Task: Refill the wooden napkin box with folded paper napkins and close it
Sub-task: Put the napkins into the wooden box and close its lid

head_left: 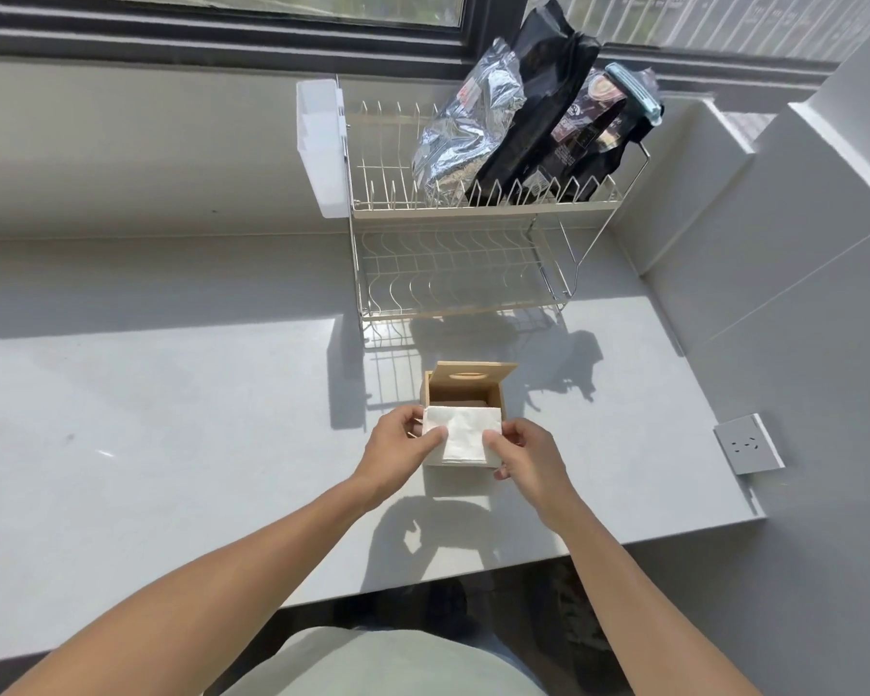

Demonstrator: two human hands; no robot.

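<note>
A pale grey bench (172, 444) runs under a window, sunlit along its near edge. The wooden napkin box (465, 394) stands near that edge, lid (473, 376) tipped up at the back. Both hands hold 1 stack of folded napkins (465, 439) over its opening: left hand (398, 454) and right hand (528, 459), fingers pinching opposite sides. A 2-tier dish rack (458, 253) stands behind.

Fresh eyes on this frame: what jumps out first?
Dead centre, the left hand and right hand pinch a white folded napkin at the open wooden napkin box, whose lid is tipped up at the back. Behind it a two-tier wire dish rack carries foil and black bags on its top tier, below the window. Hard sunlight throws sharp shadows across the pale counter.
</note>
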